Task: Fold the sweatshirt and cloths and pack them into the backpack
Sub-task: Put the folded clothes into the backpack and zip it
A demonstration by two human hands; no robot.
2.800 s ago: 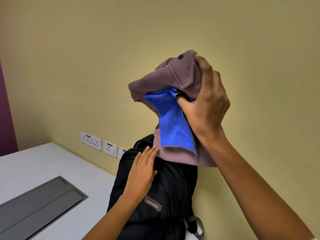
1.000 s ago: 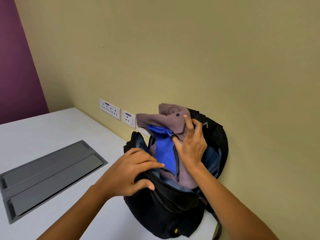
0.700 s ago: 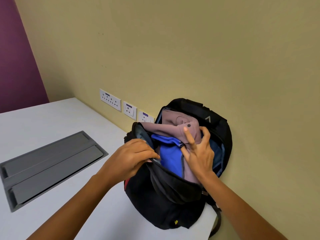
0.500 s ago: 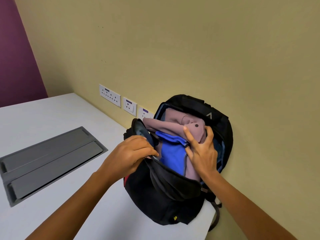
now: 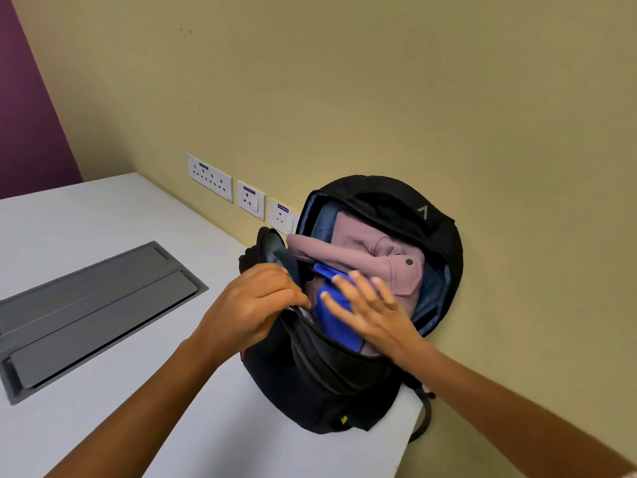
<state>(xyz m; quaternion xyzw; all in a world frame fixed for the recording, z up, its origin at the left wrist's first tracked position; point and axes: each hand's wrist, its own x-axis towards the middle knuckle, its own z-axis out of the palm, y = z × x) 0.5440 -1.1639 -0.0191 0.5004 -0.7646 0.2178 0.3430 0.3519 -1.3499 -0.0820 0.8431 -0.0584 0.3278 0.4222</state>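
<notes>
Packing looks nearly done: the backpack (image 5: 344,391) stands at the far right corner of the table (image 5: 103,408), back vs the wall, main compartment unzipped & gaping. The mauve sweatshirt (image 5: 362,250) is already inside as a folded bundle, w/ a blue cloth (image 5: 332,324) tucked in front of it, i.e. btw the sweatshirt & the bag's front panel. Both sit high though: the sweatshirt's top fold bulges at approx rim level, so I'd judge they aren't fully seated yet. The left hand (image 5: 251,308) has its fingers curled, pinching the front lip of the opening & drawing it toward the person. The right hand (image 5: 372,312) is flat, fingers straight & spread, palm down on the blue cloth, prob. pressing it deeper (slight blur, so can't tell how firm the contact is). Only one cloth shows; whether others lie under it can't be told, & no other is in view. Elsewhere there's just a grey cable hatch (image 5: 86,305) set in the tabletop & wall sockets (image 5: 210,177) behind. Left to do, as I read it: push the bundle below the zip line, keep fabric off the teeth, then maybe zip shut, tho the task doesn't strictly ask for that. Folding seems finished for what's visible
</notes>
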